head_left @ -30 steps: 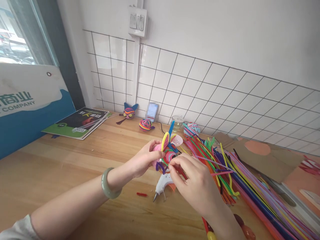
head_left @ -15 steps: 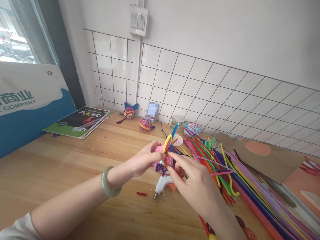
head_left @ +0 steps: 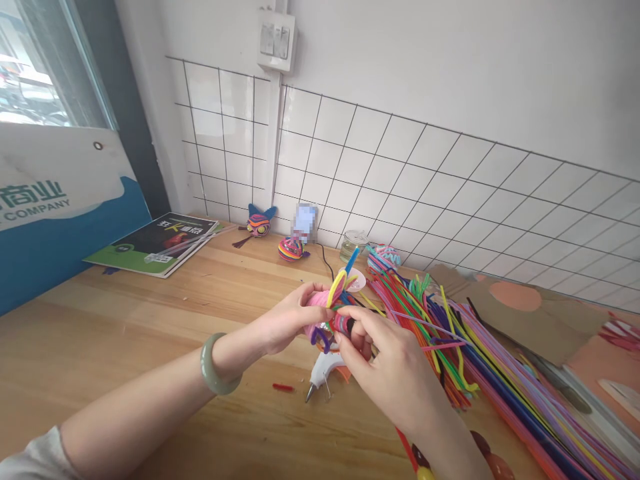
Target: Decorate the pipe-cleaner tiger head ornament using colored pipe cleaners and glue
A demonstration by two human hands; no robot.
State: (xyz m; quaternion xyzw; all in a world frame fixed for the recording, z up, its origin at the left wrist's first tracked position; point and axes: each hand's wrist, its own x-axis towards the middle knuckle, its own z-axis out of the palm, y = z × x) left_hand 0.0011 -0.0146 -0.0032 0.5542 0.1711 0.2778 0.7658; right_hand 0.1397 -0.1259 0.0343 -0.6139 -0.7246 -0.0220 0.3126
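Observation:
Over the table's middle, my left hand is wrapped round a pipe-cleaner figure, with pink coils, a yellow-edged ear, a blue piece standing up and purple loops below. My right hand pinches the figure's right side, thumb and forefinger on a striped reddish-grey part. The fingers hide much of the figure, and I cannot make out the dark bit by the right fingertips. Just below lies a white glue gun, its nozzle pointing down and left. A short red pipe-cleaner piece lies left of the nozzle.
Long bundles of coloured pipe cleaners cover the right side, near brown cardboard. Along the back wall stand a blue-eared figure, a striped ball, a phone and a glass jar. Booklets lie back left.
Both hands keep their hold on the figure, with only a very slight shift of the fingers and the figure. Nothing else has visibly moved.

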